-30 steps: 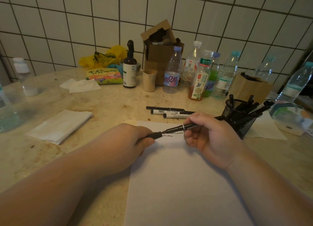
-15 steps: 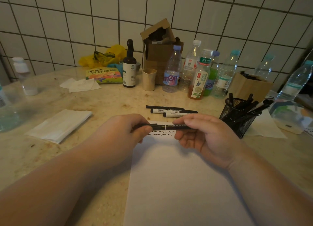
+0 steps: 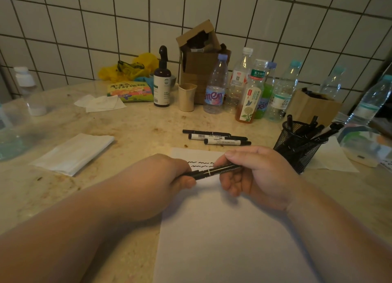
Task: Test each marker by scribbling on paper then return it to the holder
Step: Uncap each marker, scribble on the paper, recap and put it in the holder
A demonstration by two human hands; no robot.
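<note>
A black marker is held level above the top of a white sheet of paper. My left hand grips its left end, where the cap sits. My right hand pinches the barrel. Two wavy black scribble lines show on the paper just behind the marker. Three more markers lie side by side on the counter beyond the paper. A black mesh holder with several markers stands to the right of my right hand.
Several plastic bottles, a dark spray bottle, a beige cup and cardboard boxes line the tiled wall. A folded napkin lies at the left. A white tissue lies right of the holder.
The cap end in my left hand has met the marker's tip, so the marker now reads as one piece. Both hands dropped slightly toward me.
</note>
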